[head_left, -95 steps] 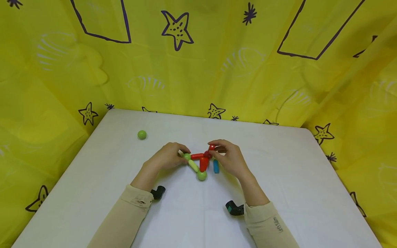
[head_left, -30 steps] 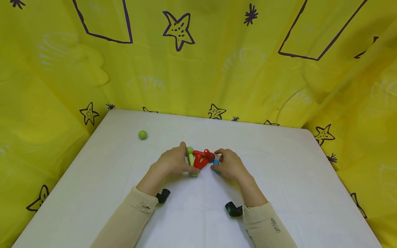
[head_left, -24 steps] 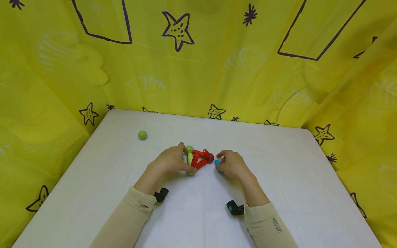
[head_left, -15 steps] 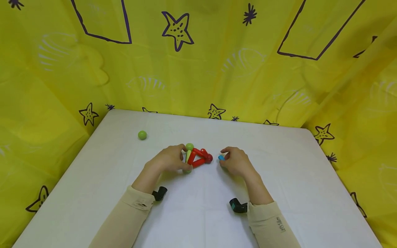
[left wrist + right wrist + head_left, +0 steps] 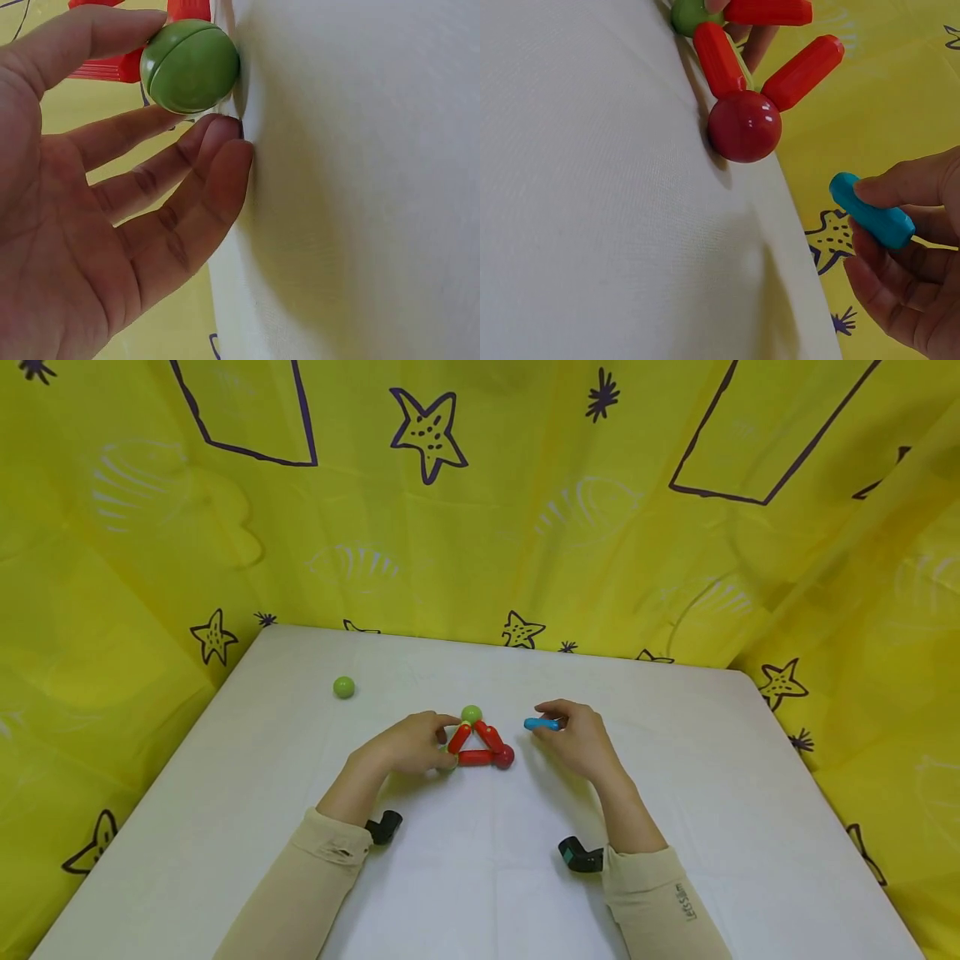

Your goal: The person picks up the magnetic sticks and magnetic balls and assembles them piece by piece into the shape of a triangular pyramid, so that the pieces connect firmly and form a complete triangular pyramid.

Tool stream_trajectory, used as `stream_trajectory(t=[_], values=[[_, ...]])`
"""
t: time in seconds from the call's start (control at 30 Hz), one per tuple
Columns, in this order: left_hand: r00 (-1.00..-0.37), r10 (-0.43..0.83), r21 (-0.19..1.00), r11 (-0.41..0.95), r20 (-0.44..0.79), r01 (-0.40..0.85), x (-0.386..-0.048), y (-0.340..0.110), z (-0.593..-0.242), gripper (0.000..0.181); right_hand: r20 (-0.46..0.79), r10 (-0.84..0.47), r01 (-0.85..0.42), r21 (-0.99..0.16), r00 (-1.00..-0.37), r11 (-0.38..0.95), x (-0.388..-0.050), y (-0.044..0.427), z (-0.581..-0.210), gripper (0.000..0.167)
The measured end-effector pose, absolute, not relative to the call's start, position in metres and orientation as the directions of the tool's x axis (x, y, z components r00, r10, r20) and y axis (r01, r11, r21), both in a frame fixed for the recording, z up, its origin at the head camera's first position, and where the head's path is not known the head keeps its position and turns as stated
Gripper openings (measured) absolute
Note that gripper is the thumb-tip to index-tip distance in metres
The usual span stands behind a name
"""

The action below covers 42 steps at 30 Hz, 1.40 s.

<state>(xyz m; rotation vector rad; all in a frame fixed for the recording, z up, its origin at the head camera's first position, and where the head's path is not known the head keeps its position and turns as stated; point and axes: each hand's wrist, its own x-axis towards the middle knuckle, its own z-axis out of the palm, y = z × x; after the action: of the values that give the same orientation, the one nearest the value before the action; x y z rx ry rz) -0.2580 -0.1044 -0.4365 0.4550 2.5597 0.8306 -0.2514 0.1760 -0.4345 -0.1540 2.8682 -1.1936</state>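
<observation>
A triangular frame of magnetic building rods and balls lies on the table, partly behind my left hand (image 5: 408, 745). Red rods (image 5: 475, 758) join a dark red ball (image 5: 504, 756) at the right corner and a green ball (image 5: 471, 715) at the far corner. My left thumb and forefinger pinch the near-left green ball (image 5: 193, 66); the other fingers are spread. One red rod (image 5: 804, 73) slants up from the red ball. A pale yellow-green rod is mostly hidden. To the right, my right hand (image 5: 576, 739) holds a blue rod (image 5: 871, 210) between thumb and fingers, above the table.
A loose green ball (image 5: 343, 687) lies at the back left of the white table (image 5: 495, 877). Yellow curtain (image 5: 480, 527) with drawn starfish hangs behind and at both sides. Black wrist cameras (image 5: 581, 855) stick out inward from both sleeves.
My right hand has let go of the frame, picked up the blue rod and lifted it away, turning it sideways. My left hand has shifted its grip and turned the frame.
</observation>
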Motion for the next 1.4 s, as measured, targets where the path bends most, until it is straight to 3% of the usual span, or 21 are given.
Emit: stream_trajectory(t=[0.3, 0.53, 1.07, 1.4], values=[[-0.869, 0.407, 0.633, 0.759, -0.281, 0.151, -0.255, -0.102, -0.435, 0.061, 0.089, -0.035, -0.091, -0.773, -0.995, 0.628, -0.25, 0.173, -0.431, 0.037], [-0.873, 0.399, 0.642, 0.754, -0.281, 0.138, -0.255, -0.099, -0.437, 0.058, 0.086, -0.019, -0.082, -0.819, -0.996, 0.567, -0.249, 0.167, -0.432, 0.023], [-0.826, 0.488, 0.658, 0.725, -0.283, 0.203, -0.251, -0.089, -0.439, 0.061, 0.206, -0.204, -0.288, -0.743, -0.957, 0.604, -0.244, 0.151, -0.438, 0.031], [-0.813, 0.513, 0.659, 0.717, -0.276, 0.228, -0.252, -0.086, -0.442, 0.062, 0.208, -0.233, -0.31, -0.724, -0.95, 0.617, -0.244, 0.147, -0.443, 0.029]])
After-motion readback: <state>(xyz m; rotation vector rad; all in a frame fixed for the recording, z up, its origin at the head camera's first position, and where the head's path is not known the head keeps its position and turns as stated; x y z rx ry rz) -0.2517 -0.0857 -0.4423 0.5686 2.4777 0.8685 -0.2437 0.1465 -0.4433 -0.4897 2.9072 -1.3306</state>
